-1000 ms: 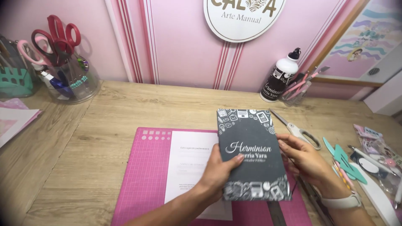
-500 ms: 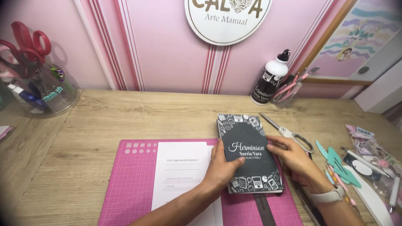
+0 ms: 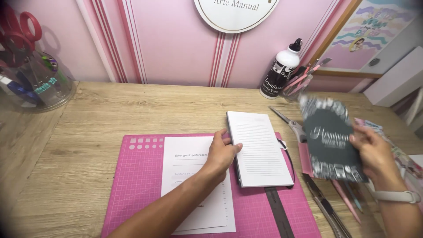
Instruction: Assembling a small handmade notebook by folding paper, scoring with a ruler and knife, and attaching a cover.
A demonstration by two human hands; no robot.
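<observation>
One lined pad point(image 3: 260, 150) under left hand point(image 3: 220, 155), fingers flat; right hand point(image 3: 374, 154) fingers pinch one blurred dark cover point(image 3: 330, 141); scissors point(image 3: 293, 125) half hidden.

a round white sign point(image 3: 236, 13) with dark lettering and a thin gold rim is hanging on the pink striped wall, cut off by the top edge. a white glue bottle point(image 3: 280, 70) with a black cap is standing at the wall right of centre, wearing a black label point(image 3: 274, 83) with white print around its lower half.
</observation>
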